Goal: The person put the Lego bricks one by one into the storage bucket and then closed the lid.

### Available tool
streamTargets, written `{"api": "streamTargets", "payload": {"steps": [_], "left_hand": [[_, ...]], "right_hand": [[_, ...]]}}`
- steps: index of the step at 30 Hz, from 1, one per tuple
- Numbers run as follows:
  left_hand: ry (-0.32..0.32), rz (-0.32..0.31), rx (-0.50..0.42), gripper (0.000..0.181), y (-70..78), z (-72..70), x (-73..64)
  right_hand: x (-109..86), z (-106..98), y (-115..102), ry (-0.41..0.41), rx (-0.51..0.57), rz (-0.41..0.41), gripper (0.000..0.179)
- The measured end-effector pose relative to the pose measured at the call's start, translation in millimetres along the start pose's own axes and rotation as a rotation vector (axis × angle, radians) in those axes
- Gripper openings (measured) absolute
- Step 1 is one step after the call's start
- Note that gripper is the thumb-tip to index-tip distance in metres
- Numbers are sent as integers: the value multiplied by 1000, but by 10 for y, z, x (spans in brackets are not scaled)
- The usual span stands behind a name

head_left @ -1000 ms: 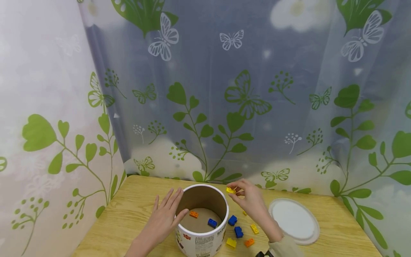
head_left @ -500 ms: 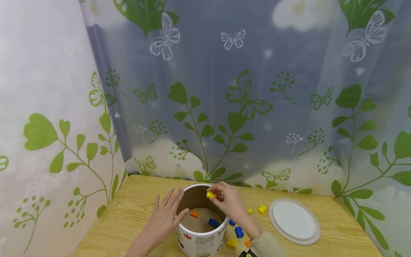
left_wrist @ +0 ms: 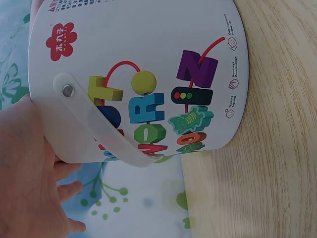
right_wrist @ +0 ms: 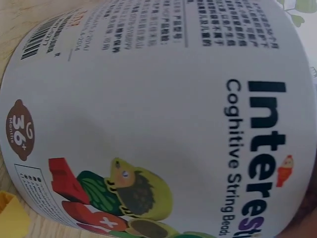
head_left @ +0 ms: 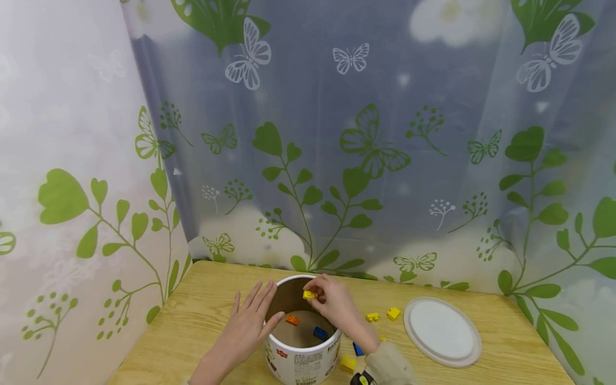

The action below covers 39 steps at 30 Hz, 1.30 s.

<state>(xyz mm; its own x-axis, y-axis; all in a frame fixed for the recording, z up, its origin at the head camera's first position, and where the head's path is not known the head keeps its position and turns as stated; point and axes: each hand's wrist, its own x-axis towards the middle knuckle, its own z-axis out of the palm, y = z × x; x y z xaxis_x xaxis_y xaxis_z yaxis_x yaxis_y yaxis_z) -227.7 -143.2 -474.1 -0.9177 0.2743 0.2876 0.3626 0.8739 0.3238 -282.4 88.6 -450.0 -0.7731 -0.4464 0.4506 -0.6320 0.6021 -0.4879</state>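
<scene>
A white cardboard bucket (head_left: 289, 358) stands on the wooden table, printed with toy pictures and letters. My left hand (head_left: 245, 326) rests against its left rim with straight fingers; in the left wrist view that hand (left_wrist: 27, 173) lies beside the bucket's white strap handle (left_wrist: 99, 119). My right hand (head_left: 334, 305) pinches a yellow toy building brick (head_left: 309, 294) over the bucket's opening, at the right of the rim. Inside on the bottom lie an orange brick (head_left: 292, 320) and a blue brick (head_left: 320, 333). The right wrist view shows mostly the bucket's printed wall (right_wrist: 124, 109).
Right of the bucket lie yellow bricks (head_left: 393, 313) and a blue brick (head_left: 358, 349), partly hidden by the right arm. Another yellow brick (head_left: 347, 364) is near the bucket's front. A round white lid (head_left: 443, 331) lies farther right. A patterned curtain (head_left: 308, 214) hangs behind the table.
My right hand has moved left with the yellow brick, from beside the bucket's right rim to over its opening. The left hand has stayed in place.
</scene>
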Motion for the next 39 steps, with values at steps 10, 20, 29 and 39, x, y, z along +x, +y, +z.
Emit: {"api": "streamTargets", "payload": {"steps": [10, 20, 29, 39], "left_hand": [[-9, -4, -6, 69, -2, -7, -3], [-11, -1, -12, 70, 11, -33, -10], [3, 12, -1, 69, 7, -17, -14], [11, 9, -11, 69, 4, 1, -2]], "right_hand": [[-9, 73, -6, 33, -59, -16, 20], [-23, 43, -13, 58, 53, 8, 23], [-136, -168, -1, 174, 207, 58, 21], [-350, -495, 282, 270, 227, 54, 23]]}}
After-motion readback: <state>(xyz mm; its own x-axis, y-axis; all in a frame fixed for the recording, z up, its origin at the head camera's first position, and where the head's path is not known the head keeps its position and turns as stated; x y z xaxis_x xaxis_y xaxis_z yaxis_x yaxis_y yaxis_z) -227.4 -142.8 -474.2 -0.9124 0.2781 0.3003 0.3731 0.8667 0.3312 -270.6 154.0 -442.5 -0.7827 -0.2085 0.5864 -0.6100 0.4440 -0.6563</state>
